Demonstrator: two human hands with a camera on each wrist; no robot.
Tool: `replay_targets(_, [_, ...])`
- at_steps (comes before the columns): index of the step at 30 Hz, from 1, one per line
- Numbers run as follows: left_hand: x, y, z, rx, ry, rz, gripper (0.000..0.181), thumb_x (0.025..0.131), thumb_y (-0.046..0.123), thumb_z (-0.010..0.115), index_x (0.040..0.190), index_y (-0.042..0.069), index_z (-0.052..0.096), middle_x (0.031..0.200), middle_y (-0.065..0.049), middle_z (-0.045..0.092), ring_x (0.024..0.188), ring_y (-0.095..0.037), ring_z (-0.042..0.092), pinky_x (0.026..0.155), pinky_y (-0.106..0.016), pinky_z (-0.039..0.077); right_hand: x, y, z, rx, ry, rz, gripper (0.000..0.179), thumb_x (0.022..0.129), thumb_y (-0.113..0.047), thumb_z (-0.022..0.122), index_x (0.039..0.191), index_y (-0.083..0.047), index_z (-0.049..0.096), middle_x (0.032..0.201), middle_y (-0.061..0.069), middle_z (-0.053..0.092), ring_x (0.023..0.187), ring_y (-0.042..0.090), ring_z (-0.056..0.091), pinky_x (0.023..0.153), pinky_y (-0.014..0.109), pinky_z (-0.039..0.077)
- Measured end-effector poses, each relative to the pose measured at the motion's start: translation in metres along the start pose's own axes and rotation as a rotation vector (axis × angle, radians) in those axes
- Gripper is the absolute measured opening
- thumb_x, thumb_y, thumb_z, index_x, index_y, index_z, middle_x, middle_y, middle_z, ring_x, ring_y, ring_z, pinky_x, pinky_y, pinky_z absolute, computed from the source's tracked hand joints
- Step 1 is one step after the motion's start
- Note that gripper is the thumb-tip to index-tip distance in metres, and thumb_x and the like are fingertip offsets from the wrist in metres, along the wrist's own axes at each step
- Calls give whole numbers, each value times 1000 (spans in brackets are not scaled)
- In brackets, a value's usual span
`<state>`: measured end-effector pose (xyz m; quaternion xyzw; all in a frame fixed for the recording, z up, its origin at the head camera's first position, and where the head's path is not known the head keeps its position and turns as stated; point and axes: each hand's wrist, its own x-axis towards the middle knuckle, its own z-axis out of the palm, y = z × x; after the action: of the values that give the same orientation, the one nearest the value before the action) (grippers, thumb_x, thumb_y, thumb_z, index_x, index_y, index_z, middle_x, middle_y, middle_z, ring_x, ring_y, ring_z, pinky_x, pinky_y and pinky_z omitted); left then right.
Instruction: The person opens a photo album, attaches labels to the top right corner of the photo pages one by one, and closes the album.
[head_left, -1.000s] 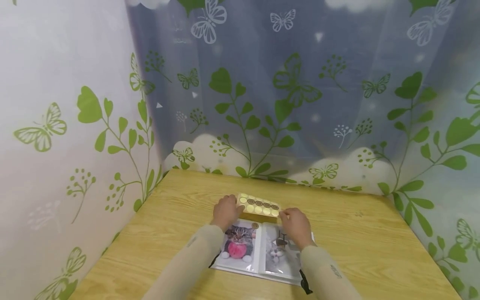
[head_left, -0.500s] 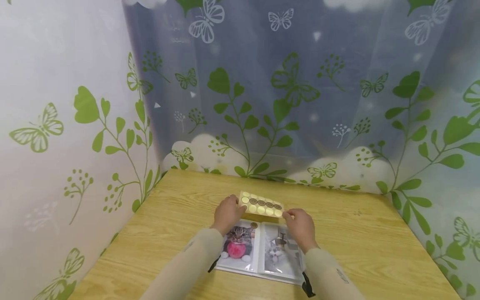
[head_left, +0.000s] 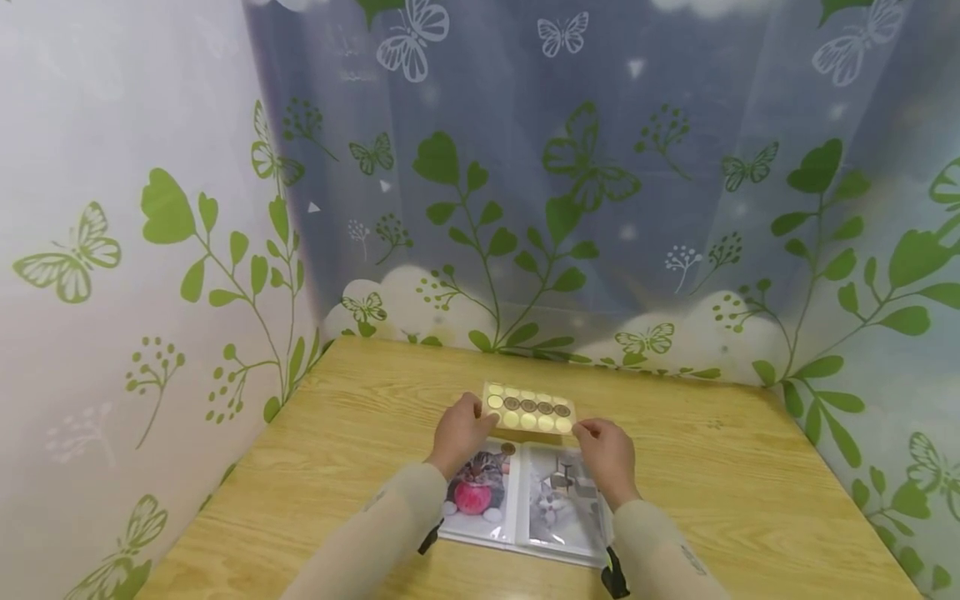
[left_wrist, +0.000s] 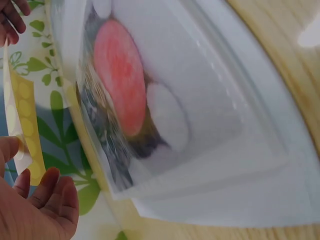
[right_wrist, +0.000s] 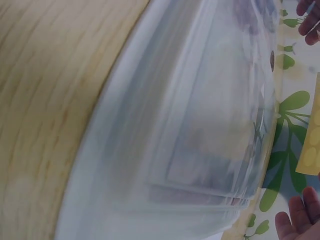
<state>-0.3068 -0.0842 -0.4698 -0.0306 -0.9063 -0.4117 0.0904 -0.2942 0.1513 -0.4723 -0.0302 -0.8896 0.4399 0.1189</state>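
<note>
A sheet of round gold stickers (head_left: 528,419) is held up and tilted behind an open photo album (head_left: 520,533). Its middle row has several dark-ringed circles and a pale one at the left end. My left hand (head_left: 459,432) grips the sheet's left edge, thumb in front. At the lower right corner, the fingertips of my right hand (head_left: 609,458) pinch the sheet. The left wrist view shows the sheet (left_wrist: 25,107) nearly edge-on between both hands. On the album's left page is a cat photo with a pink ball (head_left: 473,498); a round brown sticker (head_left: 508,448) sits at its top right.
The album lies on a wood-grain table (head_left: 720,500). A grey-and-white cat photo (head_left: 551,504) fills its right page, under glossy plastic. A curtain (head_left: 495,167) with green leaves and butterflies hangs behind the table and along both sides.
Both hands have shifted slightly to the right with the sticker sheet, which has also risen a little. The album stays in place.
</note>
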Motion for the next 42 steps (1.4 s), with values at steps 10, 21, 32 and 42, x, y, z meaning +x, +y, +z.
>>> replay_targets(10, [1,0,4,-242,-41,-57,24,92,21,70,97,3,56,89,-7,60,80,-20,56,71,-36,52,-1,2,-5,49,13,81,26,97,-22,63,108,0,71,104,14,71,92,27,62,79,42,51])
replay_targets(21, [2,6,9,-501,-76,-140,18,91,10,69,101,-1,58,83,-9,64,77,-22,64,76,-45,56,-5,4,-6,80,6,118,26,97,-22,63,107,0,70,103,13,70,89,25,59,76,37,49])
replay_targets(32, [-1,12,14,-620,-95,-153,16,96,13,63,99,-2,68,85,-7,66,76,-17,62,83,-49,55,-10,8,-3,80,10,115,27,96,-23,64,107,1,71,103,14,71,93,28,61,81,43,50])
replay_targets(42, [-4,15,16,-673,-70,-185,16,96,13,64,99,-1,69,82,-5,66,71,-14,61,79,-45,55,-14,11,-3,74,29,126,27,96,-21,62,105,2,70,101,15,70,92,28,61,81,43,50])
